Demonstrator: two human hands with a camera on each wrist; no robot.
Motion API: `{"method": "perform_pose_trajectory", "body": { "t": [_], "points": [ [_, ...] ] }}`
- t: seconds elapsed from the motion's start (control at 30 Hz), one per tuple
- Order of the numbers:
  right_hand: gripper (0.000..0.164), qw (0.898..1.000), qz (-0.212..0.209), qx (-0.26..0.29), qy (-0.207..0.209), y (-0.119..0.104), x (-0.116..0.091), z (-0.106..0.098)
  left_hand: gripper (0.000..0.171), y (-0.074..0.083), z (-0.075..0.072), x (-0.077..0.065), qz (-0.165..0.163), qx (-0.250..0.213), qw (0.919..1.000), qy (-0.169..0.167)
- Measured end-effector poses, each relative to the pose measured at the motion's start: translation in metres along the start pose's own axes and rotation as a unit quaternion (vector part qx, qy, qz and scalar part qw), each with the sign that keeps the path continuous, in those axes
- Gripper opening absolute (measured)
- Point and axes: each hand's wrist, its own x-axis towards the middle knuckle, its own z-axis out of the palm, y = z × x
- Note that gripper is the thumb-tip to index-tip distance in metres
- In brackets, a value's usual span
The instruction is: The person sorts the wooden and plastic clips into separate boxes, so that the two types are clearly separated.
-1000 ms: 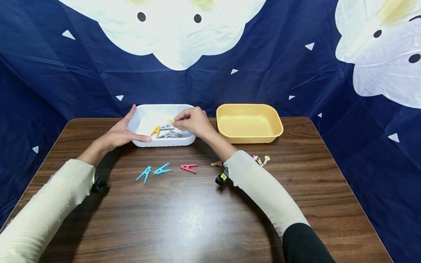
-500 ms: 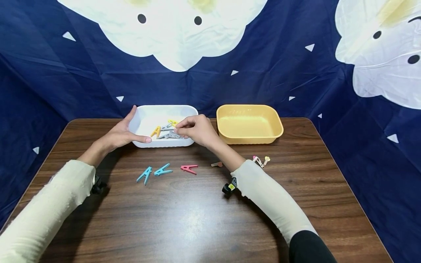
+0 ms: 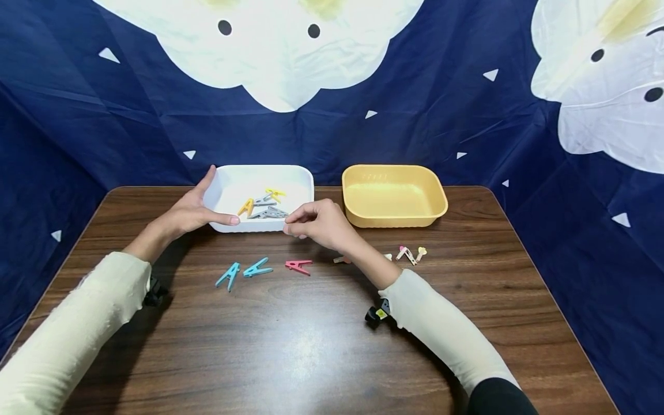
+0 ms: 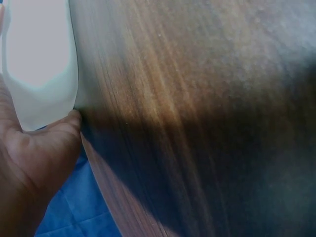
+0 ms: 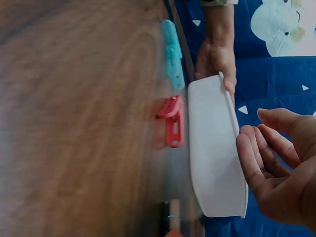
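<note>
My left hand holds the left end of a white plastic tray, its thumb along the front wall and fingers at the far left corner. Inside the tray lie yellow clothespins and grey clothespins. By the tray's front right corner is my right hand. The right wrist view shows its thumb and loosely bent fingers apart, holding nothing. On the table in front lie two blue clothespins and a red clothespin.
A yellow plastic tray stands right of the white one. Small decorated clips lie in front of it, some partly hidden by the right forearm. Behind the wooden table hangs a blue cloth with white cloud shapes.
My right hand has drawn back from over the clothespins toward the tray's front right corner, and its forearm has shifted right. My left hand has stayed on the white tray.
</note>
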Motion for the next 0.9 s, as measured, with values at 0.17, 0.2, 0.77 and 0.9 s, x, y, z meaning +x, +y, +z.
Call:
{"method": "perform_pose_trajectory", "body": {
  "t": [0.17, 0.2, 0.77, 0.9],
  "points": [
    [0.014, 1.000, 0.002, -0.021, -0.011, 0.010, -0.009, -0.002, 0.154, 0.002, 0.000, 0.000, 0.004, 0.001, 1.0000, 0.003],
    [0.015, 1.000, 0.001, -0.026, -0.013, 0.012, -0.011, -0.002, 0.154, 0.003, 0.000, 0.000, 0.005, 0.001, 1.0000, 0.002],
    [0.016, 0.993, 0.005, -0.057, -0.101, 0.039, -0.025, -0.011, 0.153, 0.001, 0.000, -0.002, -0.002, 0.009, 1.0000, -0.001],
    [0.014, 0.991, 0.015, -0.069, -0.115, 0.042, -0.025, -0.014, 0.153, 0.001, 0.000, -0.002, 0.003, 0.009, 1.0000, -0.001]
  ]
}}
